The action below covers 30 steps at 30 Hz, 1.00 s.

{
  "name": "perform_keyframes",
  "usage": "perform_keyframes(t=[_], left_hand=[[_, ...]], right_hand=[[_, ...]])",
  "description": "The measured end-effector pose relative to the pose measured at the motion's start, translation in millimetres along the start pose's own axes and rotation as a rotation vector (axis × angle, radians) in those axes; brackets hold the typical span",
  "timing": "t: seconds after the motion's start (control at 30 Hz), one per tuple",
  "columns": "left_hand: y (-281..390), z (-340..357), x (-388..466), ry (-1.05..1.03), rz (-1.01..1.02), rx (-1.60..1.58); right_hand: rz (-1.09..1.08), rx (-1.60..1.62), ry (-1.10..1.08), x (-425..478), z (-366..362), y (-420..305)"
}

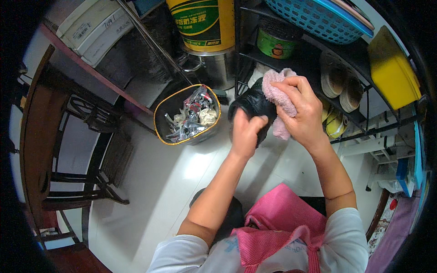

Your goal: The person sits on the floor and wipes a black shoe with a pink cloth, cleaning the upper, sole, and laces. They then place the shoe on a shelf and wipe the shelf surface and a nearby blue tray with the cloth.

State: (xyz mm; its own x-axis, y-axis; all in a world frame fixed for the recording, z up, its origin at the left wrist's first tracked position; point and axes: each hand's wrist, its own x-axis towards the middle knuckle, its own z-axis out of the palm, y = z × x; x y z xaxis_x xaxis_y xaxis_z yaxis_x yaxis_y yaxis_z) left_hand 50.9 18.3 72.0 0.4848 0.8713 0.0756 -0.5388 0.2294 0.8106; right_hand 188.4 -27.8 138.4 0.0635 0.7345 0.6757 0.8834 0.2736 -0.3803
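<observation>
A black shoe [253, 99] is held up in front of me, above the tiled floor. My left hand [246, 131] is at its opening, fingers partly inside, and grips it; the hand is slightly blurred. My right hand [302, 111] pinches a bunched pink terry cloth [280, 97] against the right side of the shoe. One end of the cloth hangs below the fingers. The far end of the shoe is partly hidden by the cloth.
Left of the shoe stands a dark waste bin [158, 117] with crumpled plastic and paper. Behind are a steel pot [218, 68] and a yellow bucket [205, 24]. A black metal rack [367, 109] with shoes and baskets stands right. A wooden chair [85, 198] is at left.
</observation>
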Motion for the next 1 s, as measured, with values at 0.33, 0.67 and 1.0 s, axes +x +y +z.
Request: perform_keyframes(t=[0.33,0.67,1.0], left_hand=[[-36.7,-3.9,-2.4,-0.198,0.180,0.648],[-16.0,4.2,12.4,0.038,-0.184,-0.390],[5.7,-14.0,20.7,0.333,-0.090,-0.491]], right_hand=[[0.153,-0.216,-0.308,0.0,-9.5,15.5],[-0.020,-0.024,-0.248,-24.8,22.2,-7.5],[0.147,0.528,-0.610,-39.8,32.8,1.8]])
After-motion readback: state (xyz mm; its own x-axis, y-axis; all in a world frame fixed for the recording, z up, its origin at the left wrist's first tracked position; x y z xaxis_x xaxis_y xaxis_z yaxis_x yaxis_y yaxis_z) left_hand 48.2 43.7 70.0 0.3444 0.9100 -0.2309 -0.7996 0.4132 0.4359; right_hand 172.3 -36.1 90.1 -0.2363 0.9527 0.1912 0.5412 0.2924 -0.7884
